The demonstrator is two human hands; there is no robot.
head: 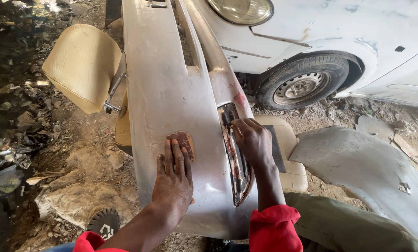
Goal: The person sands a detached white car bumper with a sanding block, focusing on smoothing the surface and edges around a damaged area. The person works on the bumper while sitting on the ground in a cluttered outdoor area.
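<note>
— Grey bumper [171, 93] fills the view, far end cut off. One sandpaper piece [182, 142], half hidden under the left hand [173, 179], pressed flat.

— Right hand [252, 140]?

— Fingers curled on the grille opening's [234, 154] edge. One wheel [303, 81] and one headlamp [241, 9] show.

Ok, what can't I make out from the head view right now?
- Reddish-brown sandpaper piece: its near part lies under the left hand's fingers.
- Silver-grey car bumper: the far end is cut off by the top edge.
- Right hand: its fingertips rest at the bumper's dark slot; the grip there is hidden.
- White car: cut off by the top and right edges.
</note>
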